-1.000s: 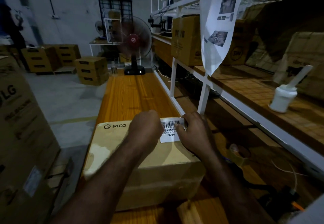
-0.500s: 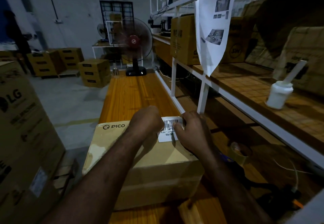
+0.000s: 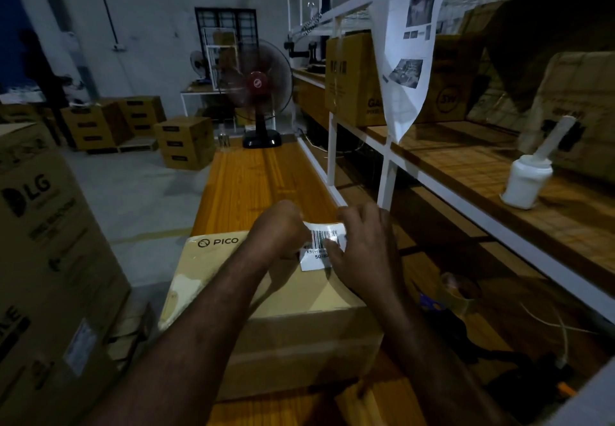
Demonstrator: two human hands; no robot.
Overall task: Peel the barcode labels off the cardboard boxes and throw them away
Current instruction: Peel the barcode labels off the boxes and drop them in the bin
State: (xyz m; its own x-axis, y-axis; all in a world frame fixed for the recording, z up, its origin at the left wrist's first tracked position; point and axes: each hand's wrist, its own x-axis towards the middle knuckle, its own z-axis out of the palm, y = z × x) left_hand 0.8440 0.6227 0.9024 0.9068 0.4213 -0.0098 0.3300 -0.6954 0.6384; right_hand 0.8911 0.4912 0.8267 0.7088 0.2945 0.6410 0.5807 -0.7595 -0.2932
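1. Since a second ago the label's [image 3: 322, 245] far edge has lifted off the box [image 3: 266, 295]; the right hand [image 3: 361, 249] has slid left over it, thumb now across the barcode. Before, the label lay flat with the hand at its right edge.
2. Left hand [image 3: 278, 230]: clenched into a fist, knuckles at the label's left edge; whether its fingers pinch the label, cannot tell.
3. Right hand: fingers curled around the label's far right corner, thumb pressing on its face, so it grips the label.
4. Label: white, black barcode, print below partly covered; "KS91…" and "50" legible. Its near edge still lies on the box top, at the far right corner.
5. Box: brown, printed "PICO" with a ring logo at the far left corner; sits on an orange wooden bench [image 3: 263, 179].
6. Left: large carton [image 3: 46, 259] marked "LG".
7. Far end of bench: red-hubbed fan [image 3: 258, 92].
8. Right shelf [image 3: 466, 162]: white bottle [image 3: 527, 182], cartons, hanging printed sheet [image 3: 404, 56], text unreadable.
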